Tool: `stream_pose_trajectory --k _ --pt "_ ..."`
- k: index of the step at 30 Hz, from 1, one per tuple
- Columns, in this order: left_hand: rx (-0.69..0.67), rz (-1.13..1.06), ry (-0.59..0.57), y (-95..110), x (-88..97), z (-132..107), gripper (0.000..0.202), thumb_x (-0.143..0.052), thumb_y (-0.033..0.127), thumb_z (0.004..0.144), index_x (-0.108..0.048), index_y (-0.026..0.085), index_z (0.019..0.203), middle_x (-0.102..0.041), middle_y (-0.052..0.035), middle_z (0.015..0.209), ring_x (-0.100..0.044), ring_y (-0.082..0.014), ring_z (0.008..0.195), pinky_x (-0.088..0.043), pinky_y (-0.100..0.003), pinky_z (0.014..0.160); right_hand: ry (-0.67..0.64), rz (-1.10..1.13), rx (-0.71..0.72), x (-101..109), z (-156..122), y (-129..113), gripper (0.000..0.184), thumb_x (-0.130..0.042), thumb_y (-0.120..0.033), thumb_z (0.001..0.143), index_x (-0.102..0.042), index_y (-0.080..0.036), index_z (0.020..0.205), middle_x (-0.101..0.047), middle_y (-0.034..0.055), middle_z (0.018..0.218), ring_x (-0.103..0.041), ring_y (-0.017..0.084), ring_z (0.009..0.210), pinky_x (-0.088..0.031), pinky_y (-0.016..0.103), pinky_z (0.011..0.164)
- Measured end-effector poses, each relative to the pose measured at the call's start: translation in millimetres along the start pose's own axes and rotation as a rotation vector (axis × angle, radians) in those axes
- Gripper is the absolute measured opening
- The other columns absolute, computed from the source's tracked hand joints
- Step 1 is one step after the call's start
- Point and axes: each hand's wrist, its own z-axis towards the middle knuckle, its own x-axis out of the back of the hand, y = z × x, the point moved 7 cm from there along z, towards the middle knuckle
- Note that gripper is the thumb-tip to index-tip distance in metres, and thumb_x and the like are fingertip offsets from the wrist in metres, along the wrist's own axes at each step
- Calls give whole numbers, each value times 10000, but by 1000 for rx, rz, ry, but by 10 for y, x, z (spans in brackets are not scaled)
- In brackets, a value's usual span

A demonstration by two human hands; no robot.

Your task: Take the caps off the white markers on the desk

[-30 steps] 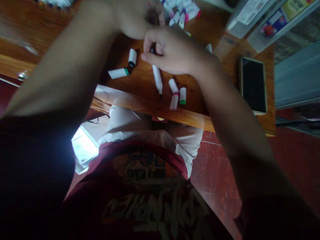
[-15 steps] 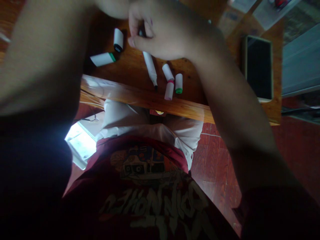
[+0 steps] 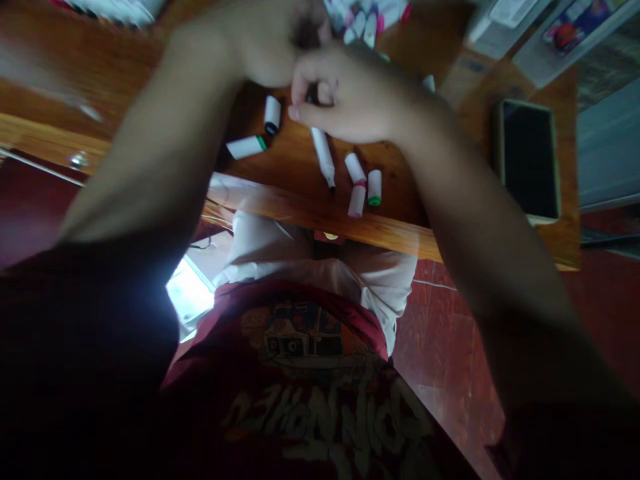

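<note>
My right hand (image 3: 340, 97) is curled above the wooden table, its fingers bent toward the thumb. What lies inside the curl is too dark to make out. Close beside it, at the top, is my left hand (image 3: 280, 47), blurred, with bent fingers partly in shadow. A white uncapped marker (image 3: 323, 157) with a dark tip points toward me, its far end hidden under my right hand. Left of it lie a black-ended white cap (image 3: 273, 113) and a green-banded white piece (image 3: 246, 147). To its right are two pink-banded white pieces (image 3: 357, 200) and a green-ended cap (image 3: 375, 187).
A pile of markers (image 3: 370, 23) lies beyond my hands. A dark-screened phone or tablet (image 3: 530, 160) rests at the right, with clear plastic boxes (image 3: 550, 63) behind it. The table's front edge (image 3: 320, 217) runs just above my lap. A white object (image 3: 120, 8) is at upper left.
The view has shifted, so everything appears lower and further right, and the marker pile has come into sight. My hands stay close together, and the loose marker and caps keep their places on the table.
</note>
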Motion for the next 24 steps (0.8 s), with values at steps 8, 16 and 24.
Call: stream_pose_trajectory --k 8,16,24 --pt "-76 -88 -56 -159 -158 336 251 -573 304 934 -720 102 917 -655 0 765 -444 -66 666 -315 -212 632 66 204 -38 -99 63 182 232 -623 -317 918 -723 -111 954 -567 -2 670 -400 71 622 -264 236 624" --pt "-203 -95 150 -141 -199 597 353 -577 348 904 -579 113 640 -433 14 574 -351 -85 573 -238 -250 651 35 221 -41 -94 23 186 296 -582 -384 924 -718 -121 923 -575 -11 613 -414 69 554 -231 242 586" --pt "-263 -190 320 -162 -103 404 439 -551 370 929 -413 143 580 -362 30 563 -315 -68 568 -248 -245 655 46 249 -29 -107 35 199 317 -572 -411 921 -709 -126 918 -625 12 650 -459 81 565 -250 240 584"
